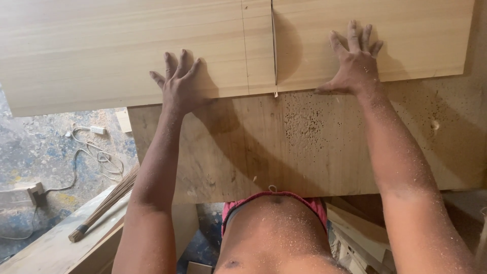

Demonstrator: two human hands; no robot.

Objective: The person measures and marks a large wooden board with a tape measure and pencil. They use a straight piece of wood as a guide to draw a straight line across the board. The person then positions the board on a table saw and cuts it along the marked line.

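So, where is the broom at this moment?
In the head view the broom is at the lower left, lying slanted on a pale board below the white cable, just left of the person's left arm.

Bare arms and torso flecked with sawdust, red waistband [274, 199], no sleeves

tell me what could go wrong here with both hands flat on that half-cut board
The cut runs between the left hand and right hand; uneven pressing on the light board may close or twist the slot. Sawdust on the bench top could let the board slide. The board overhangs the bench at left and might tip.
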